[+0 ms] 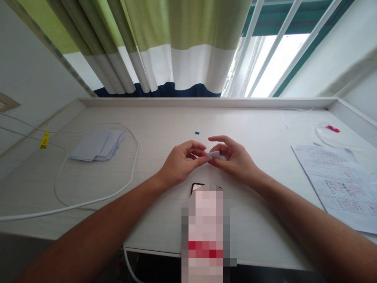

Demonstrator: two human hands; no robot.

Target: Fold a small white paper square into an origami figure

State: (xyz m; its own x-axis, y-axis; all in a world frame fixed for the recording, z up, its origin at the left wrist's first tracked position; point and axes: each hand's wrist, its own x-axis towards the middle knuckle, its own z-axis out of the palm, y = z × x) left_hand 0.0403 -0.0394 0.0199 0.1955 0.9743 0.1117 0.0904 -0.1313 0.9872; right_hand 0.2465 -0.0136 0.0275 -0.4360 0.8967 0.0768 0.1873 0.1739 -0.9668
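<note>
Left fingers [200, 160], right fingers [220, 163]: pinched nearly together on thin white slip [214, 154] | flat blue rectangle [197, 133] beyond

Pale desk [160, 122]: folded white papers [91, 146], looped white cable [137, 153] left; small blue piece [197, 133] mid-desk; handwritten sheets [338, 182] right

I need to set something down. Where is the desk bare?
Bare: between the blue piece and the back ledge, and between the right hand and the written sheet. Crowded: the left, where white cable loops around the paper stack.
</note>
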